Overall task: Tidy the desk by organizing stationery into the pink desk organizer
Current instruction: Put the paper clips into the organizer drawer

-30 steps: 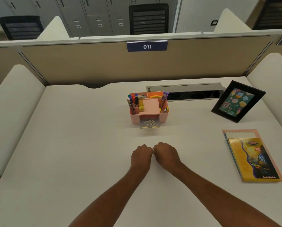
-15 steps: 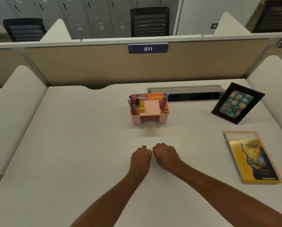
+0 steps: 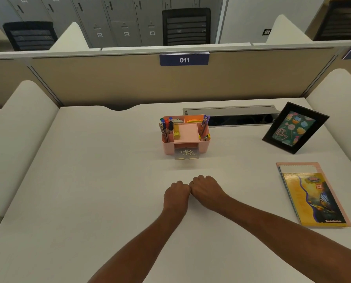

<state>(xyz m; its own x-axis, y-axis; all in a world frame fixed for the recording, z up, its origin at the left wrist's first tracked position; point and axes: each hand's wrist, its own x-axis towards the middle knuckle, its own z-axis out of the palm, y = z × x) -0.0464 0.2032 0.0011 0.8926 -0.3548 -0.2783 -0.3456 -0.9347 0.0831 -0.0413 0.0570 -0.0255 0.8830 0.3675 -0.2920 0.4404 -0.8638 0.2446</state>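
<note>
Standing near the middle of the white desk [image 3: 89,180], toward the back, the pink desk organizer [image 3: 203,147] already holds the stationery. Pens and markers [image 3: 165,127] stand upright in its left compartment, and more pens lean in the right one. A pink note pad [image 3: 188,131] lies in the centre with a yellow tube [image 3: 176,132] just beside it. The clear drawer [image 3: 187,158] at the front is pulled out, with paper clips [image 3: 188,153] lying in it.

In front of the organizer and apart from it, the left hand [image 3: 176,194] and the right hand [image 3: 206,190] sit on the desk as fists, knuckles touching. The fingers are curled under and nothing shows in either hand, though the palms are hidden.

Very little has changed. Half a second ago a sliver of a gap showed between the two fists, and now they meet. Otherwise both hands stay where they were, and the organizer, drawer and clips have not moved. The view has only tipped slightly.

No loose stationery shows on the desk, so I judge the sorting finished or nearly so. The open drawer is the one step left, if it is meant to be pushed in.

Well to the right stand a black picture frame [image 3: 295,127] and a stack of notebooks [image 3: 313,197], both untouched.
</note>
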